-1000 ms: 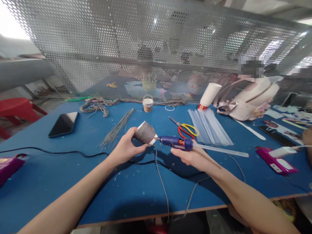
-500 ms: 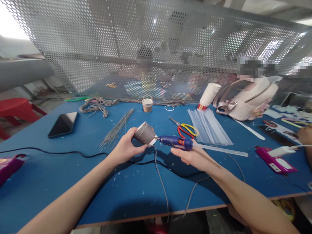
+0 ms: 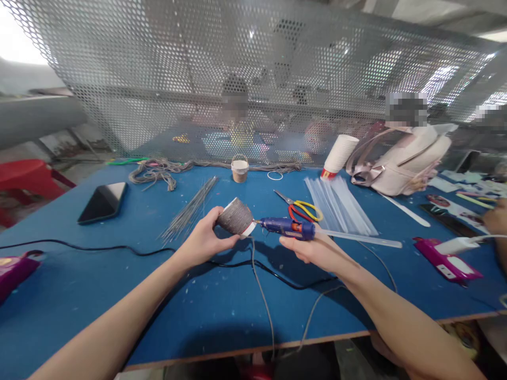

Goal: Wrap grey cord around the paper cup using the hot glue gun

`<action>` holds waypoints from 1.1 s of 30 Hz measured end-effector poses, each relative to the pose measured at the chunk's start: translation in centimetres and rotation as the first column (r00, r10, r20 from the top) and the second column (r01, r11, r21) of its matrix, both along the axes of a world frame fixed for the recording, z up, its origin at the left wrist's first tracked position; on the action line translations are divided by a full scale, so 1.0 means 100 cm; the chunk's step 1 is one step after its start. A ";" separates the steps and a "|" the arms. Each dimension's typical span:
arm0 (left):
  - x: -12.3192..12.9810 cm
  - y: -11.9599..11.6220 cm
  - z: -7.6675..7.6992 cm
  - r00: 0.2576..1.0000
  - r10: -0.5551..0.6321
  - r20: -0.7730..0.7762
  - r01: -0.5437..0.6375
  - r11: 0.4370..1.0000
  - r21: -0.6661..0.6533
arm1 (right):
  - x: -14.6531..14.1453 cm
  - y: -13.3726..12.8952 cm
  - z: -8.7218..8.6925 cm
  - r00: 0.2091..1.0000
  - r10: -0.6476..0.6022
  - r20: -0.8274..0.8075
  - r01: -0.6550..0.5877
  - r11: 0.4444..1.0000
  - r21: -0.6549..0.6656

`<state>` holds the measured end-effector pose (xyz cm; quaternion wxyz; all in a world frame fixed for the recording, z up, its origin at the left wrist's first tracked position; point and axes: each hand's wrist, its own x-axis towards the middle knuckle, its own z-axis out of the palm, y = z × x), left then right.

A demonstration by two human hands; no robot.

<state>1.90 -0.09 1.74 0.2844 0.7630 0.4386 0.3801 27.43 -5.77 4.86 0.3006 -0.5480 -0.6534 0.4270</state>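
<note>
My left hand (image 3: pixel 209 236) is closed around a paper cup (image 3: pixel 236 217) wrapped in grey-brown cord, tilted above the table. A white band of the cup shows bare at its right end, and a grey strand (image 3: pixel 257 285) runs down from it over the table's front edge. In my right hand (image 3: pixel 312 250) is a blue hot glue gun (image 3: pixel 287 228), with a long clear glue stick (image 3: pixel 362 238) out of its back. The nozzle points left, at or very close to the cup's white band; whether it touches I cannot tell.
Behind lie scissors (image 3: pixel 299 207), clear glue sticks (image 3: pixel 340 206), thin wires (image 3: pixel 192 208), a small cord-wrapped bucket (image 3: pixel 240 170), stacked paper cups (image 3: pixel 339 157) and cord (image 3: pixel 158 171). A phone (image 3: pixel 103 202) is left; a purple power strip (image 3: pixel 447 261) and backpack (image 3: pixel 404 161) are right. A black cable (image 3: pixel 130 250) crosses the table.
My right hand and the glue gun have shifted slightly to the right, and the nozzle has dropped slightly. My left hand and the cup look unchanged.
</note>
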 end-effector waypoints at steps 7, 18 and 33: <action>-0.002 0.003 0.008 0.998 0.030 0.050 -0.031 0.999 0.020 | 0.024 0.024 -0.008 0.932 0.031 0.362 -0.224 0.835 0.503; -0.006 0.005 0.008 0.990 0.100 0.103 -0.105 0.994 0.037 | 0.026 0.079 -0.035 0.506 0.049 0.861 -0.593 0.744 0.306; 0.016 -0.017 0.003 0.972 0.209 0.109 -0.226 0.960 0.166 | -0.056 0.020 -0.039 0.779 -0.062 -0.624 -0.024 0.991 -0.129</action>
